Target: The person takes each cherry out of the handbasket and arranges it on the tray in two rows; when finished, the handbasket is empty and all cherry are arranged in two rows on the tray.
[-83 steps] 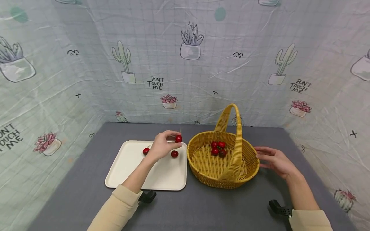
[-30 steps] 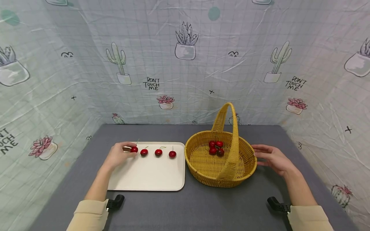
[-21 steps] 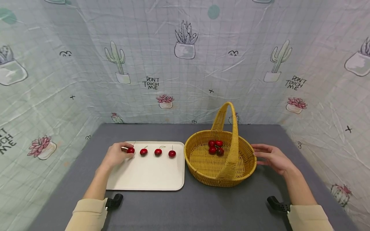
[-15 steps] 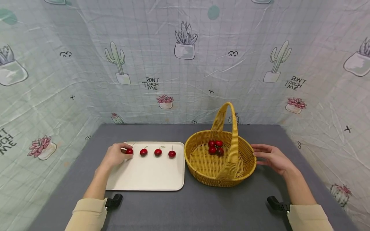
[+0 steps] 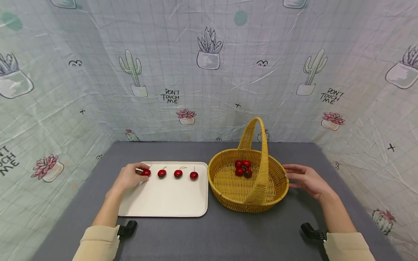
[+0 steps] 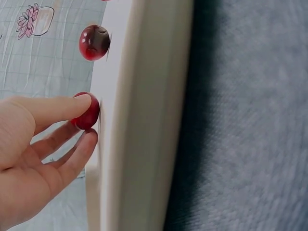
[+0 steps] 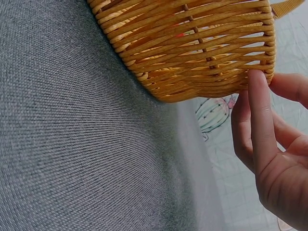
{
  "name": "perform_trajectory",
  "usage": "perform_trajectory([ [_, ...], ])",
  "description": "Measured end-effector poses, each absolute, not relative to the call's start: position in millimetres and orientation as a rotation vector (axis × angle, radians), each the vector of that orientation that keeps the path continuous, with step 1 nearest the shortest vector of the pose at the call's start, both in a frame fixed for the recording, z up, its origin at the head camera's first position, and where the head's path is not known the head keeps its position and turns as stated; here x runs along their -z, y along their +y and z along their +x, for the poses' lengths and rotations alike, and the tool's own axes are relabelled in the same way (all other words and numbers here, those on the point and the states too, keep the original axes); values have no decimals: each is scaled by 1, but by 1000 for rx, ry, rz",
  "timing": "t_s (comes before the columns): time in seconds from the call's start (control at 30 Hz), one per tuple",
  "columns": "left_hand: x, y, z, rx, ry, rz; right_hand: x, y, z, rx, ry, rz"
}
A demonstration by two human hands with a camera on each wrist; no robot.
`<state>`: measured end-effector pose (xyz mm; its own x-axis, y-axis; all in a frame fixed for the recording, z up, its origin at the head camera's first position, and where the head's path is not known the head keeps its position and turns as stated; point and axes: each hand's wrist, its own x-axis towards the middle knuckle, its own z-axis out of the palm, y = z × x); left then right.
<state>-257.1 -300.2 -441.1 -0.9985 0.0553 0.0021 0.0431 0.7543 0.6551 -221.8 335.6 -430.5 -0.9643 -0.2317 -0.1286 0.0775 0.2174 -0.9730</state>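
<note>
My left hand (image 5: 130, 175) is at the far left corner of a white rectangular tray (image 5: 163, 199), pinching a red cherry (image 5: 146, 172) between thumb and fingers. In the left wrist view that cherry (image 6: 87, 113) sits right at the tray's surface, with the thumb on its side. Three more stemmed cherries (image 5: 178, 174) lie in a row to its right. My right hand (image 5: 308, 179) touches the right rim of a yellow wicker basket (image 5: 228, 186) with extended fingers. In the right wrist view, one fingertip (image 7: 257, 77) rests against the weave.
A tall handle (image 5: 263, 156) arches over the basket, which holds several cherries (image 5: 243, 168) towards its back. Tray and basket stand side by side on a dark grey tabletop (image 5: 209, 235). A printed cloth (image 5: 209, 90) hangs behind and along both sides.
My left hand has carried the cherry from near the basket leftward to the tray's left end and down to its surface. My right hand has stayed at the basket rim.
</note>
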Motion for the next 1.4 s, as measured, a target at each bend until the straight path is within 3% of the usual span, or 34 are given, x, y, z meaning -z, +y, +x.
perform_trajectory([
  [0.9, 429, -301, -254, -1095, 2902, 93, 433, 337, -222, 1829, 2236, -151],
  [1.4, 410, -226, -259, -1344, 2905, 375, 432, 336, -222, 1828, 2237, -135],
])
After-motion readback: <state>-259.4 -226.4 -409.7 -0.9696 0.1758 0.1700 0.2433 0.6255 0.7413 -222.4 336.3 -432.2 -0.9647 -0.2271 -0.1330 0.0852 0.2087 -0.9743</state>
